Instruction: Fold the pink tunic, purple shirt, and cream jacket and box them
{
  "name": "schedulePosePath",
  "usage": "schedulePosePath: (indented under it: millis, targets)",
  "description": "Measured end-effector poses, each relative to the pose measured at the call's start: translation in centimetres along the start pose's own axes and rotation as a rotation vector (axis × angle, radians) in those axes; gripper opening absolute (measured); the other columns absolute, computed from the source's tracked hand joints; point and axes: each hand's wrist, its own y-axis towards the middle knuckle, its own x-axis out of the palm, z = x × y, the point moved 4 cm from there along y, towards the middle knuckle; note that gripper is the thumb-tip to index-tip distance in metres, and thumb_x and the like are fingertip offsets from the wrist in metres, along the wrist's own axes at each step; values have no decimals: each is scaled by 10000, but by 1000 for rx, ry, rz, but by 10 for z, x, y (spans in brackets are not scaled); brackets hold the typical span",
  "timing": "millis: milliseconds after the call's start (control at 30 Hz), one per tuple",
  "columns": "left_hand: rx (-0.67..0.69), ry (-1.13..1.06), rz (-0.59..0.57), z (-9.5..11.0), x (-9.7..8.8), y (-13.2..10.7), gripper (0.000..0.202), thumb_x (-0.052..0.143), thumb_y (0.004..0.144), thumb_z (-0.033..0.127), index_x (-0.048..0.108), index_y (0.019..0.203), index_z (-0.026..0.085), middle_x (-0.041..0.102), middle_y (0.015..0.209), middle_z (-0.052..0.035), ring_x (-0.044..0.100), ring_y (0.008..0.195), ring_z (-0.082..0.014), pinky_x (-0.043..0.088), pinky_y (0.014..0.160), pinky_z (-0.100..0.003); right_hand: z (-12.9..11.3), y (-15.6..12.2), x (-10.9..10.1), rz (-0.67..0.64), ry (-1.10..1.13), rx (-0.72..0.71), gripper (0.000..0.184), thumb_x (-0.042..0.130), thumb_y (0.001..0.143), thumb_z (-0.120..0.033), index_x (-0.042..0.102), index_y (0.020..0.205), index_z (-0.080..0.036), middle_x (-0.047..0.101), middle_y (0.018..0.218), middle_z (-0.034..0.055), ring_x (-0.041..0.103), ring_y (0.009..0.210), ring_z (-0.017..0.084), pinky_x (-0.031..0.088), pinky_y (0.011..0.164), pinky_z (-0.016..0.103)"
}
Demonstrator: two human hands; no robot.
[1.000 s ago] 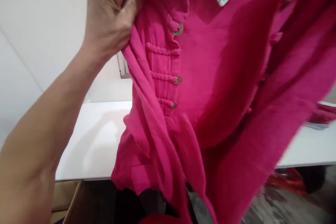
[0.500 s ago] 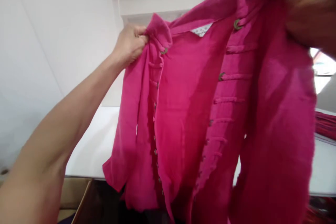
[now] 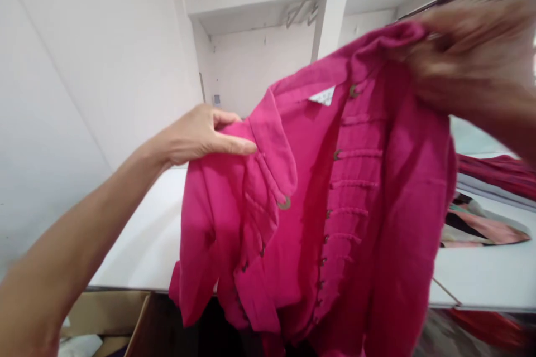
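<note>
Behind the white desk (image 3: 134, 228) you see white walls (image 3: 84, 67). Your left hand (image 3: 201, 134) is holding the collar edge of the pink jacket (image 3: 355, 223), which hangs in the centre of the frame. Your right hand (image 3: 473, 56), blurred, grips its other collar side at upper right. Folded red cloth (image 3: 498, 170) lies on the desk at right.

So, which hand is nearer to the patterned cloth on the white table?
Right. The right hand holds the pink jacket above the patterned cloth; the left hand is farther, across the jacket.
</note>
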Motion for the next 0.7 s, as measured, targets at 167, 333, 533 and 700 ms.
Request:
schedulePosePath:
  millis: [167, 333, 533, 700]
  targets:
    - [51, -50, 23, 25, 5, 19, 292, 759, 833, 466, 724, 762, 185, 694, 779, -20, 678, 706, -165, 522, 565, -250, 21, 32, -1, 30, 163, 77, 168, 726, 904, -13, 802, 817, -135, 637, 716, -5, 507, 624, 46, 373, 524, 161]
    - [127, 25, 61, 24, 3, 41, 267, 731, 866, 414, 792, 1038, 219, 773, 1032, -40, 737, 910, -202, 602, 751, -292, 48, 35, 3, 45, 381, 286, 151, 756, 901, -21, 845, 946, -134, 717, 785, 31, 601, 620, 56, 499, 545, 164]
    - [183, 244, -18, 22, 24, 48, 407, 628, 858, 266, 719, 1254, 247, 749, 1176, -41, 717, 1030, -220, 585, 909, -347, 77, 29, 9, 68, 377, 324, 180, 758, 892, -4, 849, 969, -139, 725, 793, 35, 593, 609, 49, 508, 548, 163]
    - [231, 495, 26, 15, 31, 50, 569, 591, 839, 205, 573, 1406, 251, 720, 1093, -33, 701, 976, -216, 562, 877, -352, 91, 27, 25, 71, 336, 443, 192, 767, 894, -22, 846, 1030, -131, 749, 833, 65, 628, 651, 89, 602, 675, 288]
